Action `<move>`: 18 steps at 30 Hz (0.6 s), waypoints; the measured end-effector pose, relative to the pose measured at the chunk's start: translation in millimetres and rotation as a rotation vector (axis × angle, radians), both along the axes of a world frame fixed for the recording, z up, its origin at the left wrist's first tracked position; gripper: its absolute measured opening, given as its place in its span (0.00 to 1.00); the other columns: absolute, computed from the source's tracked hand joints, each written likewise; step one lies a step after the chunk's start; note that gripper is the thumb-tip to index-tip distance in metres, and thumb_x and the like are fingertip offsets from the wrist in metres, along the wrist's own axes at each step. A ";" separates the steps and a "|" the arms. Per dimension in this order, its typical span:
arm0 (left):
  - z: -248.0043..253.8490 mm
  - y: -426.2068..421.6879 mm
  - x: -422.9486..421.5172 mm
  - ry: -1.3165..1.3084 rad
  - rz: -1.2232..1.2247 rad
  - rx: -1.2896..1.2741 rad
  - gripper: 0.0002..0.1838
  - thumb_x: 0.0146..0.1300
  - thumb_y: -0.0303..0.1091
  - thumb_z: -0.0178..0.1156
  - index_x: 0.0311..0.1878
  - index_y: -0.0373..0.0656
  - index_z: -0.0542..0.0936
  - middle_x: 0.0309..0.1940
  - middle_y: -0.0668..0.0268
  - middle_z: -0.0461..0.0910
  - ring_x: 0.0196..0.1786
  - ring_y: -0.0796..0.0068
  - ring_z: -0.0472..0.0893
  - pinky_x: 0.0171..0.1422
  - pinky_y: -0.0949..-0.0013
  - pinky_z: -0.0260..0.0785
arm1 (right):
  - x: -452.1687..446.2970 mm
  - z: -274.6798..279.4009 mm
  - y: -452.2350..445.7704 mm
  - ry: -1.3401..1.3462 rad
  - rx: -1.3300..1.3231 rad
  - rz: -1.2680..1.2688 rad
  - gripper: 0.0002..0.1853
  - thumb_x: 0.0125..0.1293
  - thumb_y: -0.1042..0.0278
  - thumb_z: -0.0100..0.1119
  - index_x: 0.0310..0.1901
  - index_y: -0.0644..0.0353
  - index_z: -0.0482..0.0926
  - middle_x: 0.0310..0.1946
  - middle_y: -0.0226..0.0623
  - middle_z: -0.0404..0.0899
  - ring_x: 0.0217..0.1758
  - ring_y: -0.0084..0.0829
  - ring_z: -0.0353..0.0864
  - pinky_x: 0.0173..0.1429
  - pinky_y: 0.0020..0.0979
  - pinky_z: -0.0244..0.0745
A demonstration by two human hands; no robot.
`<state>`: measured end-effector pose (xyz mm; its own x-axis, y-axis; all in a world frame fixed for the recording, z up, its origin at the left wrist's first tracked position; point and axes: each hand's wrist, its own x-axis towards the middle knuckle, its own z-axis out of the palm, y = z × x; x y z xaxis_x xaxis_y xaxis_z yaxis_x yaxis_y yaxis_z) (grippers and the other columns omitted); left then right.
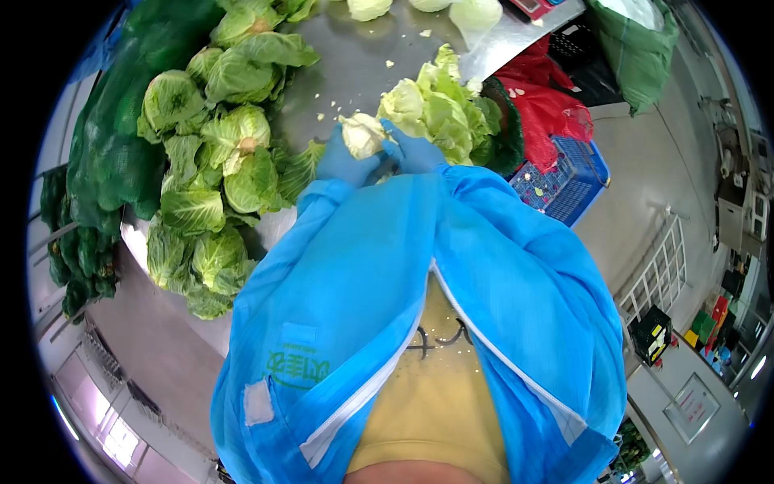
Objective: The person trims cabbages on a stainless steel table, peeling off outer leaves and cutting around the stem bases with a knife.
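Both hands wear blue gloves and are close together at the near side of a metal table (pixel 343 60). My left hand (pixel 347 161) is wrapped round the left side of a pale, trimmed cabbage head (pixel 363 135). On its right side, my right hand (pixel 411 151) touches the same head with its fingers closed; whether it also holds a tool cannot be made out. Just beyond my right hand lies a heap of loose green cabbage leaves (pixel 443 109). Small white scraps are scattered over the metal beyond the head.
Many untrimmed cabbages (pixel 234 161) are piled along the left, beside green net sacks (pixel 121 121). Pale trimmed heads (pixel 476 14) sit at the far edge. To the right are a red bag (pixel 544 105), a blue crate (pixel 572 181) and a green sack (pixel 637 48).
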<state>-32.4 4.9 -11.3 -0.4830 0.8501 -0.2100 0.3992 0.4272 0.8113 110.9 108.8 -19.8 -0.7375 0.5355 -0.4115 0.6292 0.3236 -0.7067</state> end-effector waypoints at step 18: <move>-110.1 5.5 -54.0 -0.341 -0.014 0.199 0.44 0.45 0.42 0.72 0.63 0.38 0.59 0.54 0.56 0.71 0.55 0.61 0.74 0.59 0.60 0.67 | -9.5 -7.2 -5.9 0.089 0.078 -0.043 0.29 0.65 0.38 0.41 0.63 0.45 0.65 0.46 0.49 0.78 0.46 0.51 0.77 0.49 0.48 0.71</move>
<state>-86.3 10.3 -121.4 -0.4024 0.8962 -0.1865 0.0973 0.2445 0.9648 101.4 102.9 -27.0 -0.7446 0.5956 -0.3014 0.5799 0.3536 -0.7340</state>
